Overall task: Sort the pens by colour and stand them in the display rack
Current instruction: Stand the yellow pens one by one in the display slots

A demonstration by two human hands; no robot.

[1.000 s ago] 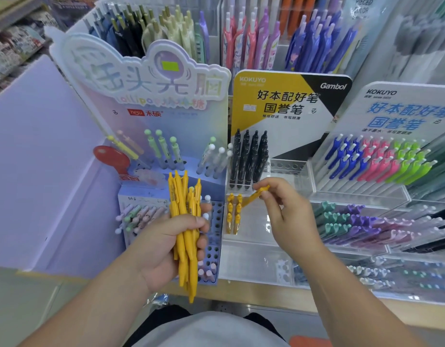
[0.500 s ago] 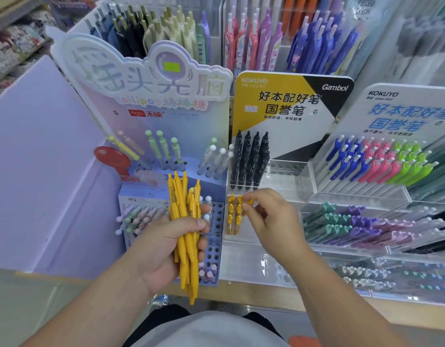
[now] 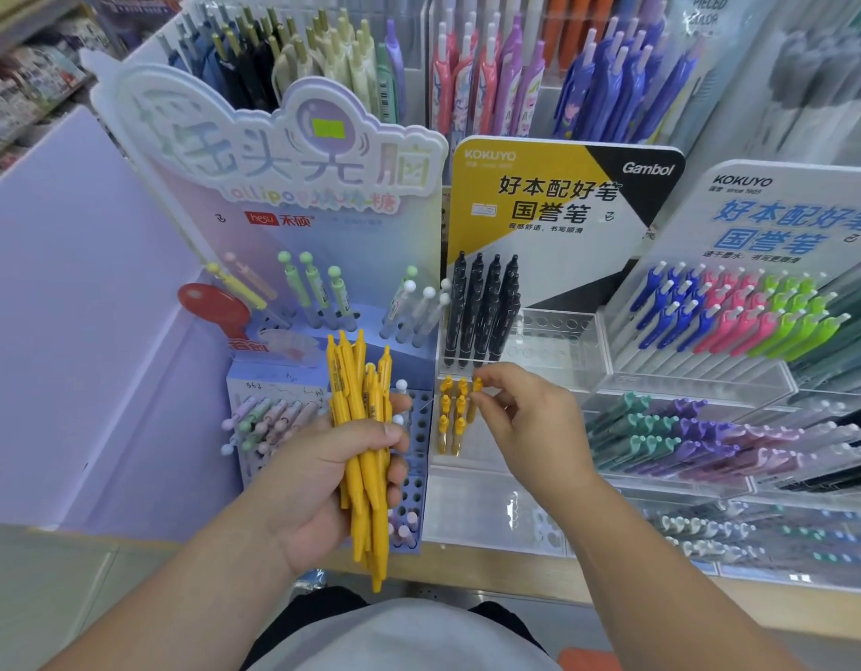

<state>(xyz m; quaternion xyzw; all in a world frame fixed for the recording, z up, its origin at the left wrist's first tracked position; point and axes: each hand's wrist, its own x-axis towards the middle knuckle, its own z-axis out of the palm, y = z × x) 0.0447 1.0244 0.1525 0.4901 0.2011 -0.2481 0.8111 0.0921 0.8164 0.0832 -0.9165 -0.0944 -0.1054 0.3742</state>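
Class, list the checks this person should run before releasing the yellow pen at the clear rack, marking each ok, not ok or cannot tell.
1. Right hand pinches the yellow pen: ok.
2. It joins the standing yellow pens, matching colour: ok.
3. Its tip seated in a clear rack hole: cannot tell.
4. Black pens stand apart, in the row behind: ok.
5. Left hand grips the bundle of yellow pens firmly: ok.
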